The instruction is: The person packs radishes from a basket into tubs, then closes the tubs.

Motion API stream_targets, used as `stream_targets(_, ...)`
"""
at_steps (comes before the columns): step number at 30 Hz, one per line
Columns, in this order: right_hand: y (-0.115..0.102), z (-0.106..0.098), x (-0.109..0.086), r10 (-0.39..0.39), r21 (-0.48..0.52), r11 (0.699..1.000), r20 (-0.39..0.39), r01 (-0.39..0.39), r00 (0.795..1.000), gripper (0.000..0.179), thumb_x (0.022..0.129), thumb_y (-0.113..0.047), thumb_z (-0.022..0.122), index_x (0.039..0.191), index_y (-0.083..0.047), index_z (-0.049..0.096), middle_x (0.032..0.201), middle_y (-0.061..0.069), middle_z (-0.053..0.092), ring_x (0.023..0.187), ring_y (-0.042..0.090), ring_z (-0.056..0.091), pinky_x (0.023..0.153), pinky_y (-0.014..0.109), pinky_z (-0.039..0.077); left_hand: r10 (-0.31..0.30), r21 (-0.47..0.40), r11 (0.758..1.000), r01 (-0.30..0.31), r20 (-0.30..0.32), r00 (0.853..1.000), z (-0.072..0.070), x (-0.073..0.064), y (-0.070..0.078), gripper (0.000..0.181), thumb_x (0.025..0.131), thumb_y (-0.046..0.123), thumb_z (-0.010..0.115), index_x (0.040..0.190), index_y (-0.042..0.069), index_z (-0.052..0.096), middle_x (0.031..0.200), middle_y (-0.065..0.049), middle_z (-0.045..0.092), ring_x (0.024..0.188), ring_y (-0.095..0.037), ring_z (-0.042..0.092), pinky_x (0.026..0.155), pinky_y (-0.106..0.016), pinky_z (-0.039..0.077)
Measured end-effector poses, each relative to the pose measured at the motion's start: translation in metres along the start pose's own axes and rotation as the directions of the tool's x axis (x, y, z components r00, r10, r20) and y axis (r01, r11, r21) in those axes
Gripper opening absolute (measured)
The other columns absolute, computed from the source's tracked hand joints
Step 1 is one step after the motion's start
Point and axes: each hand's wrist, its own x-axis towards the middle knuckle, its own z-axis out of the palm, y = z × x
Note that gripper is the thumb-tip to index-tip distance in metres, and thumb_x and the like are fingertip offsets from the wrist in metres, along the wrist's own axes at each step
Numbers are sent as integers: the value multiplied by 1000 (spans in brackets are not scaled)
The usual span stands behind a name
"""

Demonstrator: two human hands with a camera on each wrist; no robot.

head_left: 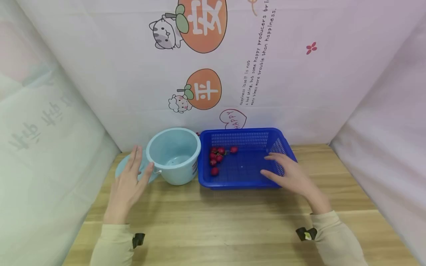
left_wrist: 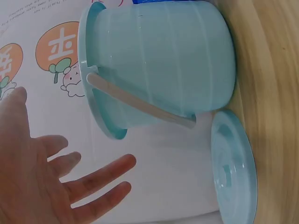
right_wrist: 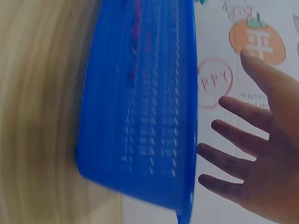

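Note:
A light blue bucket (head_left: pixel 178 173) stands upright on the table, its white handle (left_wrist: pixel 140 100) hanging down the side. Its round blue lid (left_wrist: pixel 233 170) lies on the table to the left, partly covered by my left hand (head_left: pixel 128 186) in the head view. That hand is spread above the lid, apart from the bucket, and holds nothing. To the bucket's right is a blue plastic basket (head_left: pixel 239 183) with several red radishes (head_left: pixel 219 158) gathered at its left end. My right hand (head_left: pixel 293 175) hovers over the basket's right end, fingers spread, holding nothing.
Under everything is a wooden table (head_left: pixel 213 221). A white printed cloth (head_left: pixel 283 92) hangs close behind the bucket and basket, and more white cloth (head_left: pixel 50 147) hangs along both sides.

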Motion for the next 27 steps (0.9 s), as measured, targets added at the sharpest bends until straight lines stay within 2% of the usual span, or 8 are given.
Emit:
stream_targets(3,-8,11,3,-15,50,999,-4,15,1000,56,99,-41,75,139,-2,66,145,24,60,139,46,51,112,65,41,9,-12,1000,-10,-49,999,2,6,2,73,111,59,32,171,27,7,177,-4,7,114,-43,70,66,-53,57)
stream_targets(5,-11,15,4,-8,67,998,-6,9,1000,54,99,-40,74,139,-4,66,143,20,63,137,43,54,110,63,43,10,-24,1000,-12,-66,998,5,12,4,72,111,59,32,171,24,11,177,-7,8,111,-43,71,64,-54,57)
stream_targets(9,-18,19,7,19,137,990,25,-22,1000,55,102,-40,71,145,-8,61,144,17,63,132,42,59,106,62,48,-7,-37,999,4,-70,997,10,19,6,73,111,61,31,171,24,11,177,-5,7,105,-42,73,48,-40,50)
stream_targets(11,-23,22,10,23,181,983,51,-32,998,57,103,-41,69,149,-9,57,146,17,62,132,42,59,105,63,49,-17,-47,999,14,-70,997,11,19,6,74,111,61,32,171,23,11,177,-3,6,103,-41,73,46,-35,46)
stream_targets(14,-31,25,14,27,226,973,67,-42,997,58,104,-42,68,151,-10,55,147,15,61,132,41,60,105,63,49,-22,-58,998,18,-74,997,13,17,5,74,111,60,33,171,23,10,177,-2,6,102,-39,73,49,-33,47)
stream_targets(20,-39,27,24,20,244,969,68,-36,997,52,104,-40,69,146,-10,60,145,13,64,130,40,62,105,61,50,-38,-97,995,32,-62,997,18,14,7,74,110,61,35,171,25,12,177,0,4,104,-38,73,50,-34,50)
stream_targets(24,-40,24,28,18,262,964,74,-37,997,48,105,-39,67,143,-11,62,142,12,65,129,40,63,105,59,51,-41,-103,994,34,-63,997,20,14,8,72,111,59,34,171,23,17,177,-1,5,107,-37,72,57,-37,53)
stream_targets(27,-41,22,26,23,283,958,63,-40,998,45,105,-37,66,142,-11,63,140,11,66,127,37,64,103,58,53,-40,-108,994,32,-71,997,24,15,8,72,111,58,35,171,21,17,177,-6,7,108,-36,73,66,-45,58)
